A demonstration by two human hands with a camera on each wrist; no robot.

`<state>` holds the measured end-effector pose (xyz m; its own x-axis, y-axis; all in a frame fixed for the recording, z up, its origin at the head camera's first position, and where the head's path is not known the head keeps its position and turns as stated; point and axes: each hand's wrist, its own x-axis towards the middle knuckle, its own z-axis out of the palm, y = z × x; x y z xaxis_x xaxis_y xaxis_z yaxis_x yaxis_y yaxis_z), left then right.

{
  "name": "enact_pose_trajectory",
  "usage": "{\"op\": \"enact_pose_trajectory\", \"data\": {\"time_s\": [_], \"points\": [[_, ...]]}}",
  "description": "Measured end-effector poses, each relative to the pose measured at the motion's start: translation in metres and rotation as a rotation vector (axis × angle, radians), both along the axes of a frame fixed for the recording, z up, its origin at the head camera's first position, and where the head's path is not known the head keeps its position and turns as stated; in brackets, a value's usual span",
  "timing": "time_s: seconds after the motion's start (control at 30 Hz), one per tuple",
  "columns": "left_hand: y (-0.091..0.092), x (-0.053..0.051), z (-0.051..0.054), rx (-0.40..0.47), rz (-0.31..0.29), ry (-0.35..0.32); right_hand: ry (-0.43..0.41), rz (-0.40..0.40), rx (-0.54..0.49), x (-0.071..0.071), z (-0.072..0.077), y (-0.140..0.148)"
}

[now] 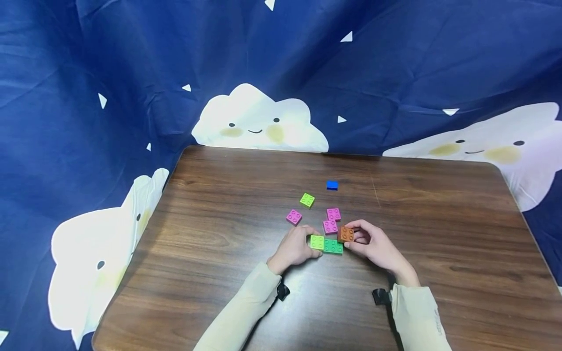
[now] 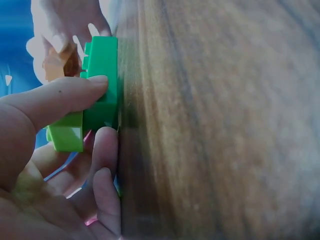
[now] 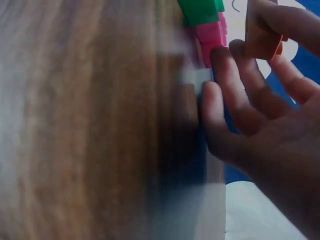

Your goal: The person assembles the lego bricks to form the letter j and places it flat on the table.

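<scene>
My left hand [image 1: 296, 247] grips a green brick [image 1: 333, 247] that has a lime brick [image 1: 316, 242] stacked on its left end. In the left wrist view the thumb lies along the side of the green brick [image 2: 104, 82], with the lime brick [image 2: 68, 132] beside it. My right hand [image 1: 378, 247] pinches an orange brick [image 1: 347, 234] near the right end of the green one. The right wrist view shows the orange brick [image 3: 261, 37] between thumb and fingers, tilted. Whether it touches the green brick, I cannot tell.
Two pink bricks [image 1: 333, 214] [image 1: 330, 227] lie just behind the green brick. Farther left are another pink brick [image 1: 294, 217] and a loose lime brick [image 1: 307, 200]. A blue brick [image 1: 332, 185] lies toward the back of the wooden table [image 1: 219, 204]. A blue curtain [image 1: 263, 53] hangs behind.
</scene>
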<state>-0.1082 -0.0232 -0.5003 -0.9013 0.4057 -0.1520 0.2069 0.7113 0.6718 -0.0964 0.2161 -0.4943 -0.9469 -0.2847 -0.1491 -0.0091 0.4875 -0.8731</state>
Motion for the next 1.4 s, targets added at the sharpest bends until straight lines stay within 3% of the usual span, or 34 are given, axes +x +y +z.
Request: {"op": "enact_pose_trajectory", "data": {"time_s": [0.2, 0.87, 1.4], "points": [[0.0002, 0.0002, 0.0008, -0.001, 0.001, -0.006, 0.021, 0.062, -0.003, 0.0052, 0.0024, 0.0], [0.0, 0.0008, -0.0003, -0.011, 0.004, 0.009, 0.031, 0.117, 0.136, 0.0059, 0.0005, -0.0048], [-0.0001, -0.0013, -0.0038, -0.001, 0.003, -0.005, 0.06, 0.128, 0.118, 0.0031, -0.0036, -0.0053]]}}
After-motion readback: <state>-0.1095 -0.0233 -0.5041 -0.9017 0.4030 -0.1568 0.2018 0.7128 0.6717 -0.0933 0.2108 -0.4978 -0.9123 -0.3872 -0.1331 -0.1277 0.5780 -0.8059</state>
